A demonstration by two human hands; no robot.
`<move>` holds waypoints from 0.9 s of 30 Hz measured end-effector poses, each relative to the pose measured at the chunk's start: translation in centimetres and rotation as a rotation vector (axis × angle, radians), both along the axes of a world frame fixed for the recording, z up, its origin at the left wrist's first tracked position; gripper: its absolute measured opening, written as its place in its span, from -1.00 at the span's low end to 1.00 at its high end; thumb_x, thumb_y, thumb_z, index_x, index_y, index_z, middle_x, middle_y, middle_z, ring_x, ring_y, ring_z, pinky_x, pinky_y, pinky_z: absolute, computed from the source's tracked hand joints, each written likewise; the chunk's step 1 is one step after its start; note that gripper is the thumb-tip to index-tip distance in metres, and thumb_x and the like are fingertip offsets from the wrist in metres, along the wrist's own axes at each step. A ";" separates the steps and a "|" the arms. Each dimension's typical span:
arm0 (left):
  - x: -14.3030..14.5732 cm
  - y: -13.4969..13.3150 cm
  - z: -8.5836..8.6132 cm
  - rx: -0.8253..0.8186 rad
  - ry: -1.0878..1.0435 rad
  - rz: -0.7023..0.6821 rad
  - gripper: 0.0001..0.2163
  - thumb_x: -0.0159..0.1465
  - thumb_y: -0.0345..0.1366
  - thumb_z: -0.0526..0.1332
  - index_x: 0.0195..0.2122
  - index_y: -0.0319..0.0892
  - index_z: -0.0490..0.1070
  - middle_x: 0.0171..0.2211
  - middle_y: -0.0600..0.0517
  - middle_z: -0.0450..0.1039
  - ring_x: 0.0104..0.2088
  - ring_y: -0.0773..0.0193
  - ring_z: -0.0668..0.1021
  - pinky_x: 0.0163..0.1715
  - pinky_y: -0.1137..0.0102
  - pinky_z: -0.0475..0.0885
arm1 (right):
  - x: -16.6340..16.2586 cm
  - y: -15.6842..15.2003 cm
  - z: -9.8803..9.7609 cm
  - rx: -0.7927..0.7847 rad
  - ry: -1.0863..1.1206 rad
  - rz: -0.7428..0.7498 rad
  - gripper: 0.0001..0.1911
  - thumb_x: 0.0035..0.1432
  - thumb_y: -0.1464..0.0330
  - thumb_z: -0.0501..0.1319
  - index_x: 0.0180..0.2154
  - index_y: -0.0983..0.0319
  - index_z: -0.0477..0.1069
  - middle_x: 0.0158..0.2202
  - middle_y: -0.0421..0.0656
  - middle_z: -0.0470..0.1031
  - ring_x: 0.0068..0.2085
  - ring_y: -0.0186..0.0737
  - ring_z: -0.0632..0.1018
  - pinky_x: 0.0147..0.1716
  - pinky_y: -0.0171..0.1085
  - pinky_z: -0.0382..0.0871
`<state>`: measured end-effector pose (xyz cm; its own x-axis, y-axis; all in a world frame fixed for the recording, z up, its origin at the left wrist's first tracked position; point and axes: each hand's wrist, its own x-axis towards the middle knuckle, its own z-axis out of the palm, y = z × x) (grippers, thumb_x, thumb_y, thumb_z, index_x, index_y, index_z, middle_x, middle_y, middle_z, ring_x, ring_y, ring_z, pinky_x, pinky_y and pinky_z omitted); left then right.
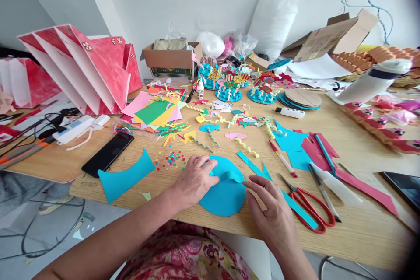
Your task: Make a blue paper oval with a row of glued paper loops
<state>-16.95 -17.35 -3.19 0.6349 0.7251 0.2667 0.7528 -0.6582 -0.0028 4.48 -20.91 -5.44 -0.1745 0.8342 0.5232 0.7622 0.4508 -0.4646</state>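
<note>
A blue paper disc (221,203) lies flat at the table's front edge, with a curved blue paper strip (230,176) arching above its surface. My left hand (197,178) rests over the disc's left side. Its fingers are curled, and the thumb and forefinger close at the strip's left end. On the other side, my right hand (271,201) has its fingers apart, the forefinger tip at the strip's right end. Beside it lie a flat blue strip (300,210) and red-handled scissors (310,208). A cut blue paper piece (126,177) is left of my left hand.
A black phone (108,153) and paper confetti (172,159) lie to the left. Coloured sheets (152,111), a glue bottle (200,89) and blue decorated crafts (229,92) stand farther back. A pen (282,159) and red paper (367,190) are to the right.
</note>
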 end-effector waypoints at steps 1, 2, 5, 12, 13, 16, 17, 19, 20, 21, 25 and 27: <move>0.0 0.1 0.0 -0.008 -0.016 -0.001 -0.86 0.24 -0.24 0.14 -0.36 -0.04 0.49 -0.04 0.00 0.29 -0.03 0.08 0.24 -0.05 0.17 0.16 | 0.0 -0.1 -0.1 -0.003 0.008 0.004 -0.79 0.16 0.42 0.07 -0.20 0.20 0.42 -0.17 -0.05 0.40 -0.20 -0.13 0.46 -0.26 -0.13 0.39; 0.1 0.1 0.0 -0.021 -0.035 -0.003 -0.86 0.24 -0.26 0.13 -0.35 -0.03 0.50 -0.05 0.00 0.29 -0.03 0.09 0.25 -0.05 0.17 0.17 | -0.1 -0.2 -0.2 -0.006 0.018 0.006 -0.80 0.16 0.42 0.07 -0.20 0.20 0.42 -0.17 -0.05 0.40 -0.20 -0.14 0.46 -0.26 -0.14 0.39; -0.1 0.5 0.4 -0.050 -0.120 -0.017 -0.86 0.23 -0.30 0.14 -0.30 0.02 0.50 -0.10 0.00 0.31 -0.06 0.12 0.29 -0.05 0.18 0.20 | -0.2 -0.6 0.1 -0.019 0.056 -0.005 -0.80 0.16 0.41 0.06 -0.23 0.19 0.43 -0.21 -0.06 0.40 -0.22 -0.15 0.47 -0.29 -0.16 0.40; -2.1 -0.6 2.8 0.003 -0.393 0.068 -0.79 0.26 -0.46 0.04 -0.22 -0.16 0.46 -0.28 -0.04 0.36 -0.22 0.26 0.40 -0.19 0.33 0.34 | -2.0 -2.3 1.4 -0.113 0.034 0.069 -0.74 0.20 0.41 0.00 -0.19 0.28 0.43 -0.42 -0.12 0.46 -0.45 -0.29 0.51 -0.50 -0.36 0.38; -2.3 -1.3 2.8 -0.003 -0.411 0.069 -0.78 0.27 -0.47 0.02 -0.22 -0.18 0.45 -0.32 -0.02 0.36 -0.26 0.28 0.41 -0.23 0.37 0.35 | -2.6 -2.5 1.5 -0.120 -0.002 0.083 -0.72 0.21 0.42 -0.02 -0.17 0.30 0.43 -0.44 -0.12 0.47 -0.48 -0.29 0.51 -0.52 -0.36 0.37; -2.2 -3.5 2.1 -0.097 -0.379 0.002 -0.78 0.29 -0.46 -0.01 -0.21 -0.20 0.42 -0.35 -0.01 0.38 -0.31 0.30 0.42 -0.28 0.42 0.38 | -4.2 -2.3 1.5 -0.172 -0.171 0.082 -0.67 0.20 0.45 -0.05 -0.11 0.32 0.42 -0.48 -0.12 0.49 -0.50 -0.24 0.53 -0.56 -0.33 0.35; -2.1 -4.2 1.6 -0.141 -0.336 -0.033 -0.78 0.29 -0.46 -0.02 -0.19 -0.20 0.41 -0.33 -0.02 0.39 -0.29 0.29 0.42 -0.26 0.41 0.38 | -4.7 -2.1 1.5 -0.196 -0.234 0.071 -0.66 0.20 0.46 -0.05 -0.10 0.32 0.41 -0.48 -0.13 0.49 -0.49 -0.22 0.54 -0.58 -0.33 0.33; -1.9 -5.1 0.5 -0.207 -0.278 -0.050 -0.77 0.29 -0.46 -0.02 -0.15 -0.19 0.39 -0.26 -0.03 0.40 -0.25 0.27 0.42 -0.21 0.38 0.39 | -5.3 -1.6 1.5 -0.245 -0.345 0.043 -0.66 0.17 0.47 -0.01 -0.07 0.30 0.40 -0.46 -0.13 0.51 -0.47 -0.20 0.56 -0.60 -0.34 0.31; -1.8 -5.4 0.0 -0.233 -0.256 -0.045 -0.76 0.29 -0.47 -0.02 -0.13 -0.18 0.37 -0.23 -0.03 0.40 -0.23 0.26 0.42 -0.18 0.37 0.39 | -5.6 -1.3 1.5 -0.267 -0.389 0.031 -0.66 0.16 0.48 0.01 -0.05 0.29 0.39 -0.45 -0.13 0.52 -0.46 -0.20 0.56 -0.61 -0.34 0.30; -1.8 -5.5 -0.4 -0.250 -0.241 -0.036 -0.76 0.28 -0.47 -0.01 -0.11 -0.17 0.36 -0.20 -0.02 0.40 -0.21 0.26 0.41 -0.16 0.35 0.39 | -5.7 -1.1 1.5 -0.285 -0.424 0.020 -0.65 0.14 0.49 0.03 -0.04 0.29 0.38 -0.44 -0.13 0.52 -0.45 -0.20 0.57 -0.61 -0.35 0.29; -1.6 -5.4 -1.4 -0.281 -0.219 -0.008 -0.76 0.28 -0.46 0.00 -0.09 -0.16 0.35 -0.17 -0.01 0.39 -0.19 0.25 0.41 -0.14 0.34 0.39 | -6.2 -0.5 1.5 -0.323 -0.526 0.001 -0.61 0.09 0.53 0.07 -0.02 0.23 0.36 -0.43 -0.15 0.54 -0.49 -0.24 0.56 -0.68 -0.37 0.20; -1.6 -5.3 -1.6 -0.284 -0.224 -0.002 -0.77 0.28 -0.45 0.01 -0.10 -0.15 0.36 -0.17 -0.01 0.39 -0.19 0.25 0.41 -0.14 0.34 0.39 | -6.3 -0.4 1.4 -0.322 -0.562 -0.002 -0.60 0.08 0.54 0.07 -0.02 0.21 0.35 -0.42 -0.16 0.54 -0.50 -0.26 0.56 -0.70 -0.38 0.17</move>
<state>-18.52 -22.64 -4.75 0.5849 0.7891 0.1876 0.7128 -0.6104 0.3455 -1.81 -21.34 -4.08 -0.3473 0.9347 0.0761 0.9293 0.3539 -0.1059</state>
